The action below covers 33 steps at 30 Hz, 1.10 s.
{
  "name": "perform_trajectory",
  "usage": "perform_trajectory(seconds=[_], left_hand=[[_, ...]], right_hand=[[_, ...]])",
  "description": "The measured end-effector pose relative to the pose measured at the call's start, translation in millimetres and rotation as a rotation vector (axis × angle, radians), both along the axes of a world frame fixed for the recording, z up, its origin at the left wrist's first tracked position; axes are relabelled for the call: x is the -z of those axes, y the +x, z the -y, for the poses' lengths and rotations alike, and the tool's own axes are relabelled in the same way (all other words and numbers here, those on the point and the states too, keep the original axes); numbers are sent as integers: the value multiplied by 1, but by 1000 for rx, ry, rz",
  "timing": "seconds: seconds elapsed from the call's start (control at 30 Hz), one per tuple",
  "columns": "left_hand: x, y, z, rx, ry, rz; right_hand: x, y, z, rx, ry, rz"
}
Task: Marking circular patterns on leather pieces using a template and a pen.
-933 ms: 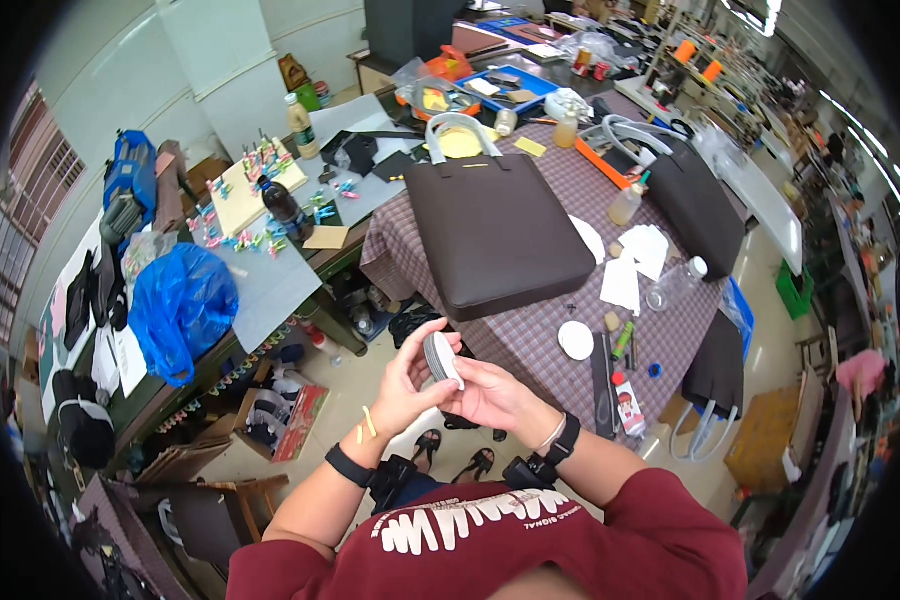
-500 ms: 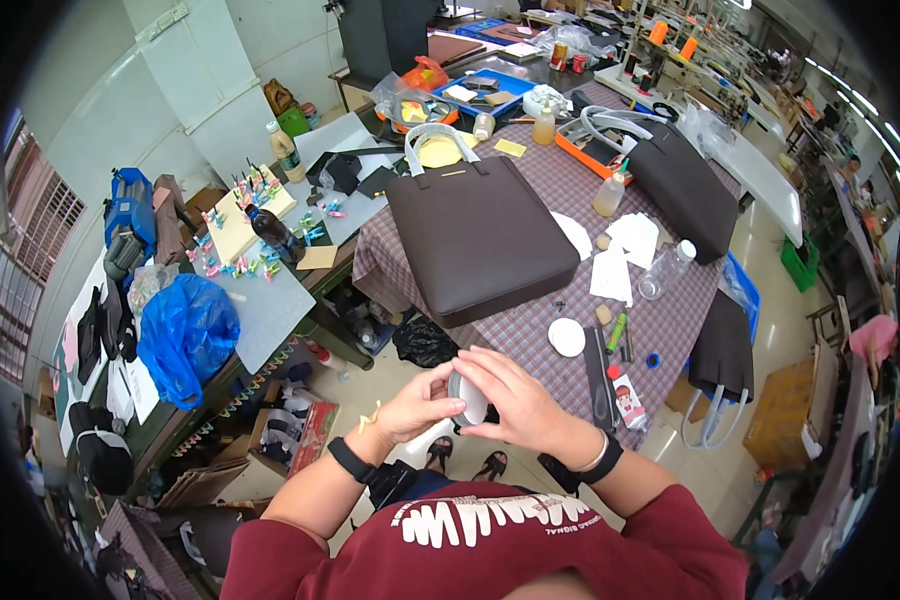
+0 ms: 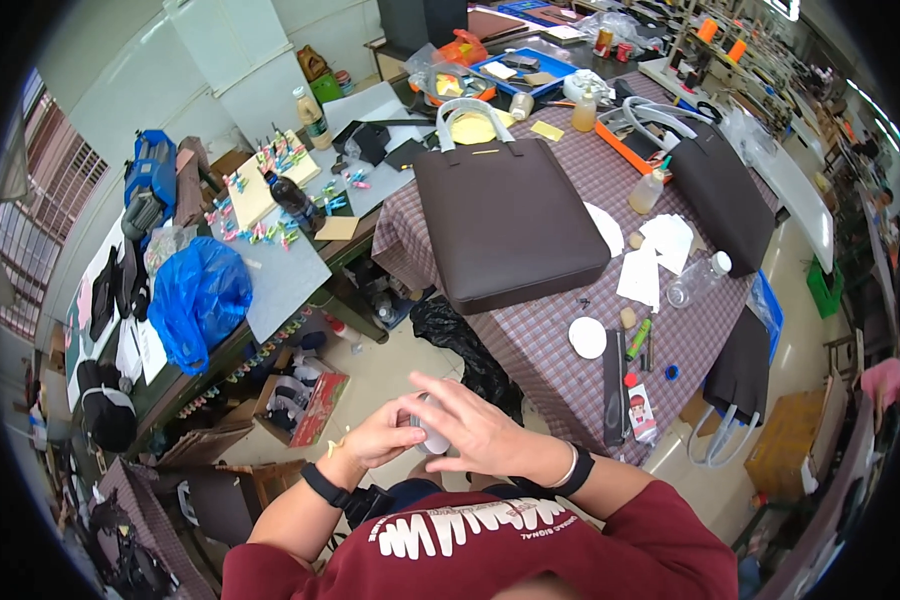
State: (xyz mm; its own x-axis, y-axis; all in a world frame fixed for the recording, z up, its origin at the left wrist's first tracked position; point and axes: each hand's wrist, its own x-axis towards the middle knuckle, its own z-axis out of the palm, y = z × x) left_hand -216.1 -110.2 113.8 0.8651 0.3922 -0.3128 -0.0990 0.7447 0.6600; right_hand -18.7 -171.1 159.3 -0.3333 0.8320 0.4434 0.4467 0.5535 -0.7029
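Low at the centre, my left hand (image 3: 378,433) is closed on a shallow round tin (image 3: 432,442) with a pale face and grey rim. Over it, my right hand (image 3: 485,435) has its fingers stretched and spread, partly hiding it; whether they press on it is unclear. Beyond my hands, on the checked cloth-covered table (image 3: 515,352), lies a dark brown handbag (image 3: 510,225). A white disc (image 3: 586,338), a green tube (image 3: 638,339), a long dark strip (image 3: 613,385) and a clear bottle (image 3: 692,285) are to its right.
A side table (image 3: 280,300) at left holds a blue plastic bag (image 3: 200,300), bottles and clips. A black plastic sheet (image 3: 450,335) lies below the table's edge. More bags (image 3: 715,205), a cardboard box (image 3: 785,440) and a green crate (image 3: 823,288) are on the right.
Both hands and the tin have moved lower, toward my body. The fingers of my right hand have lifted and spread over the tin.
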Motion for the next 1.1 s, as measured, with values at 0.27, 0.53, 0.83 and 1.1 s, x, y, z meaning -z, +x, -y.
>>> perform_trajectory(seconds=[0.27, 0.53, 0.83, 1.1], left_hand=[[-11, -62, 7, -97, 5, 128], [-10, -160, 12, -330, 250, 126], [186, -364, 172, -412, 760, -1045], [162, -366, 264, -38, 234, -895]], right_hand=[[-8, -65, -22, -219, -17, 54], [-27, -190, -42, -298, -55, 176], [-27, -374, -73, -695, -6, 209], [-20, -431, -40, -1012, -15, 315]])
